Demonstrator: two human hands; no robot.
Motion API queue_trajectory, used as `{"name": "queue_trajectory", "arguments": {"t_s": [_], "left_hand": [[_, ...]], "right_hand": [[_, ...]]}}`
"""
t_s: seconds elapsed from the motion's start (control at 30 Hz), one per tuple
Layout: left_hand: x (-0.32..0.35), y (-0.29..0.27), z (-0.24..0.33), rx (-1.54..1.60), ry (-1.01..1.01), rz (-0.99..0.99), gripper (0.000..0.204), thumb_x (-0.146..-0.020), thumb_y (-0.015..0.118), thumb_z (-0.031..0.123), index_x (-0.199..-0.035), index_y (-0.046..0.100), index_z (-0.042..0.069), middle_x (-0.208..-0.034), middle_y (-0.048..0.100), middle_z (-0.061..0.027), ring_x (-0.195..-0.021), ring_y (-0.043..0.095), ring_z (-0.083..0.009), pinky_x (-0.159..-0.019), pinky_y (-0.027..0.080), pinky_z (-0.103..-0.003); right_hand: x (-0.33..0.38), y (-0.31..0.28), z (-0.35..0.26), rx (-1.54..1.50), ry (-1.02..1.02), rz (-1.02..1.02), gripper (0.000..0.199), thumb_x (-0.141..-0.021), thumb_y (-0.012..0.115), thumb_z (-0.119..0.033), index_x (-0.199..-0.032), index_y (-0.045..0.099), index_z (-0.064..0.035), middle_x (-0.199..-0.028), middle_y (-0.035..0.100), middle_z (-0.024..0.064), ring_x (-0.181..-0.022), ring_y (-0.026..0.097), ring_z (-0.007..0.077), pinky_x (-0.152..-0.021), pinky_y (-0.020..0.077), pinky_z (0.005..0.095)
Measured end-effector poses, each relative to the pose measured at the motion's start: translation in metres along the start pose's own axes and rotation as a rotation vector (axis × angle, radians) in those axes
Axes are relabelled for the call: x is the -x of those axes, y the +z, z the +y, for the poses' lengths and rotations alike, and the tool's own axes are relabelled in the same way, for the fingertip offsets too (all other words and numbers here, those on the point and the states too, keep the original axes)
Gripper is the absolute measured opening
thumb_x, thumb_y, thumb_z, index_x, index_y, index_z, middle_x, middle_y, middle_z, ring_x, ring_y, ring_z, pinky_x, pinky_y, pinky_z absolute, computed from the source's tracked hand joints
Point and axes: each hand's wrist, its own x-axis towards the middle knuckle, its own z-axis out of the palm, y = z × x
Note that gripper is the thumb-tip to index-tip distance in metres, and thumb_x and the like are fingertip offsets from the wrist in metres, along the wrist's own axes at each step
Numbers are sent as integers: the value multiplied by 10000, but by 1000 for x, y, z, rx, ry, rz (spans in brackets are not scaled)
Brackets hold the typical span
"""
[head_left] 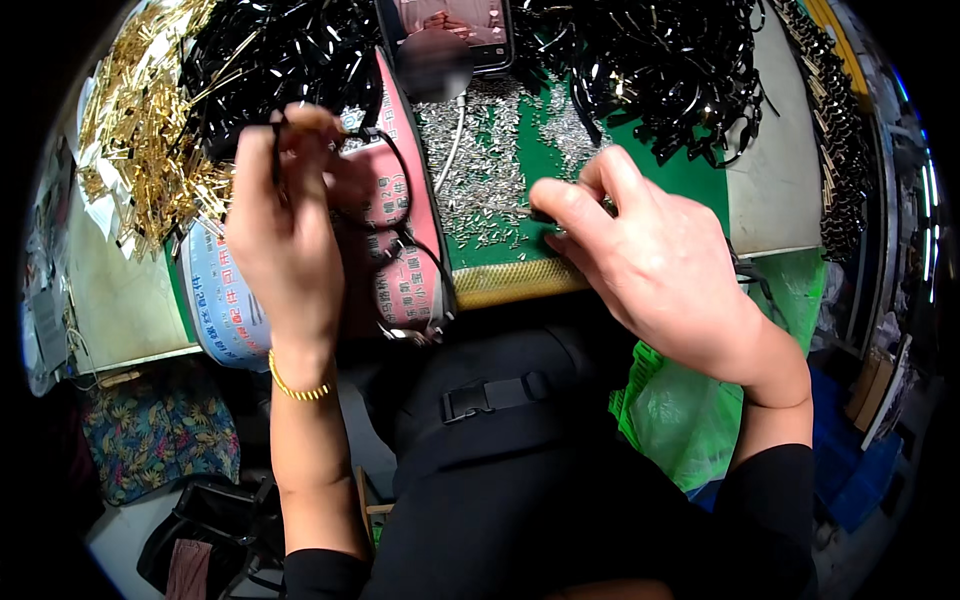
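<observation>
**Black glasses frame [409,180] held in the left hand [287,225], over the bench [705,190]**

A green plastic bag [685,420] hangs right of the lap; its contents are unclear. The left grip is closed around the frame, whose rims stand out over a pink printed sheet [395,115]. The right hand [655,250], well apart from it, has its grip pinched closed; anything between the fingertips is too small to tell. Beyond lie scattered small silver pieces [480,195]. Farther, a blurred round dark thing [435,65] partly blocks the phone [490,55], between black heaps [670,70].
</observation>
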Motion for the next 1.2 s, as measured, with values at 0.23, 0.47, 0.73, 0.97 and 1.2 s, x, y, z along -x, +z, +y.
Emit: {"name": "queue_trajectory", "arguments": {"t_s": [0.23,0.47,0.73,0.97,1.2], "left_hand": [[3,1,23,61,-132,258,361,-1101,392,173,-1379,498,-33,-1129,678,-134,-713,606,-65,-568,508,-186],[41,-21,30,357,-228,358,372,-1100,401,256,-1239,542,-59,-900,463,-18,-741,374,-95,-652,359,-283],[84,-42,9,-402,-122,200,80,-948,647,-3,-1006,684,-43,-971,700,-110,-920,605,-222,-962,444,-361],[101,-42,53,-560,407,-196,203,-927,678,68,-1088,564,114,-977,739,-63,-1024,624,-237,-1095,392,-593],[122,-12,43,-522,316,-128,356,-805,816,127,-1031,542,150,-1048,736,9,-1132,596,-258,-1102,407,-569]], "right_hand": [[29,10,-1,7,37,-76,542,-771,619,-48,-1288,608,-208,-918,526,90,-634,607,176,-473,482,295],[25,16,0,38,24,-30,562,-756,631,-64,-1289,612,-241,-905,528,80,-592,587,148,-444,449,279],[20,16,-5,110,4,-79,660,-769,648,-69,-1385,589,-301,-868,502,82,-596,579,178,-440,473,303],[24,13,-3,44,22,-97,720,-773,652,-65,-1432,552,-337,-834,484,89,-643,607,208,-451,511,341],[27,17,1,1,-1,-48,613,-788,631,-63,-1363,590,-272,-909,529,110,-607,607,200,-435,454,307]]}}
